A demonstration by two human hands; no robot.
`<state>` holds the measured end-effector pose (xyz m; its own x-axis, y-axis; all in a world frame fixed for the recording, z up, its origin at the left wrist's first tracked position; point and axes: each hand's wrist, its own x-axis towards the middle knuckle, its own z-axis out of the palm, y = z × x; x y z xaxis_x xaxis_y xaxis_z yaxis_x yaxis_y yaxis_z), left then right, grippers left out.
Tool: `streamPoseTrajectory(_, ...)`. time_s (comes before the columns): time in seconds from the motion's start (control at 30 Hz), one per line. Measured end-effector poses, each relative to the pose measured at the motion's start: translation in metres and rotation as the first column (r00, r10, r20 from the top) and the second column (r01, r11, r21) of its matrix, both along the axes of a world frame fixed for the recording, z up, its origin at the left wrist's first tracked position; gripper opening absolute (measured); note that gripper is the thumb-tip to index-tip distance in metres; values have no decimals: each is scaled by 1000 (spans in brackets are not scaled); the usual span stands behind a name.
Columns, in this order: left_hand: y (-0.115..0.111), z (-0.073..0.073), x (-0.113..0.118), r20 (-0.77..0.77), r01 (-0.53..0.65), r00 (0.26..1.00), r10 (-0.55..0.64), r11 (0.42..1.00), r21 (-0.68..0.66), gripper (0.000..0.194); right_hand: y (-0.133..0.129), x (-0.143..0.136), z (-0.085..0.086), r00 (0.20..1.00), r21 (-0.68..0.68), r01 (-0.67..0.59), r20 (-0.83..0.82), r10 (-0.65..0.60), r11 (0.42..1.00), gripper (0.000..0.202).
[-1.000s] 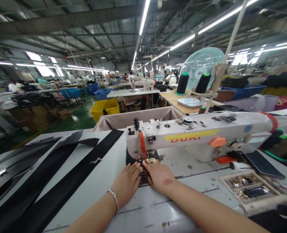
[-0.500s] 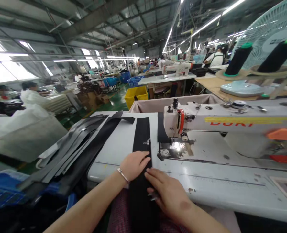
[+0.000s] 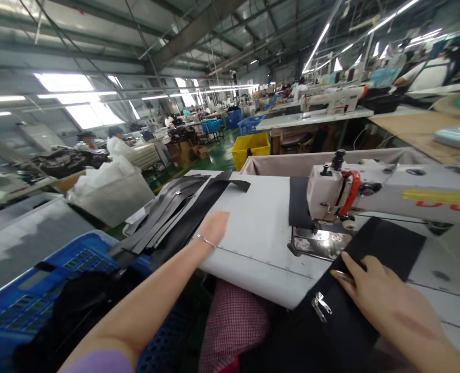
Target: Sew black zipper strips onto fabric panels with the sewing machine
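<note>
Shifted since half a second ago, with the black panel [image 3: 342, 321] now to the right of the needle plate [image 3: 326, 241] and the left hand [image 3: 216, 228] away toward the black strips [image 3: 167, 212]. Under the right hand [image 3: 385, 290], fingers partly spread, panel slanting across the bench [image 3: 261, 207] and over its front edge, silver pulls [image 3: 324, 304] uppermost; firmness of grip impossible to tell. At left, fingers loosely curled and blurred, hold on the strips likewise unclear. Between strips and sewing machine [image 3: 326, 191], a broad bare stretch. Off the left edge, strip ends overhanging near a blue basket [image 3: 68, 247]. Beyond the far edge, a cloth-lined bin [image 3: 284, 163].
</note>
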<state>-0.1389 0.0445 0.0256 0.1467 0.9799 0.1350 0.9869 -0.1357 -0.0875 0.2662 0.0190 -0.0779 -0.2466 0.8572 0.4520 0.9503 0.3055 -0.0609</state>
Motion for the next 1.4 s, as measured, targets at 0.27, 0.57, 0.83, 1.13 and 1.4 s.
streamPoseTrajectory(0.27,33,22,-106,-52,-303,953,299,942,-143,27,-73,-25,-7,960,-28,-240,140,242,970,75)
streamPoseTrajectory(0.57,-27,1,-28,213,306,948,-238,866,-394,56,-60,-1,12,974,-152,-226,-34,224,962,38)
streamPoseTrajectory(0.83,-101,-55,41,-145,510,838,-525,850,-129,79,-20,-21,33,994,-147,-108,-15,107,983,37)
streamPoseTrajectory(1.13,20,-38,53,166,659,742,-650,752,1,65,9,-24,41,976,-200,-217,-11,219,956,44)
streamPoseTrajectory(1.4,78,-39,105,254,793,587,-769,609,12,43,29,-15,48,954,-219,-300,-50,296,928,45)
